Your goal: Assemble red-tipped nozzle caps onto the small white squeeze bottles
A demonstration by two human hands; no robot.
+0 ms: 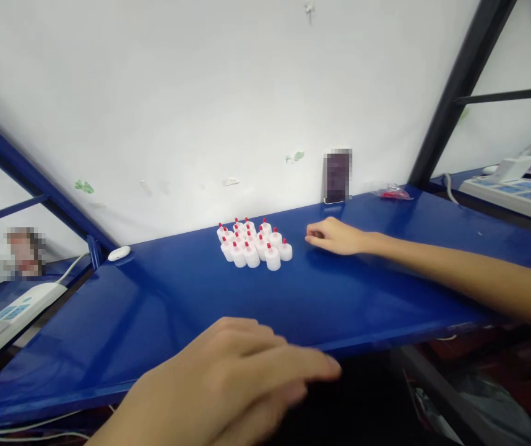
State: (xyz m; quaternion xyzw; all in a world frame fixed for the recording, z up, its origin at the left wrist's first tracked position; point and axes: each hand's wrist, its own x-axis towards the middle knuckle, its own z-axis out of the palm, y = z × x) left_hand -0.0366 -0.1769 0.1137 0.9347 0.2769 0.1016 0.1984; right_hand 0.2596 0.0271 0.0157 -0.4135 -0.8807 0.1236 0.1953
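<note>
My left hand (228, 371) is large in the foreground, over the table's front edge. One finger stretches to the right, others bend beneath it, and nothing shows in it. My right hand (335, 236) rests on the blue tabletop (191, 297) with its fingers curled in. A small dark gap shows inside the curl, and I see no object there. Left of that hand, apart from it, several small white bottles (273, 258) with red pointed tips stand upright in a close cluster. Neither hand touches them.
A phone-like dark object (337, 176), pixelated, leans on the white wall (200, 93). A clear bag with red pieces (393, 193) lies at the back right. A white oval case (119, 253) sits at the left. Metal posts (460, 93) flank the table, with power strips (19, 316) beyond.
</note>
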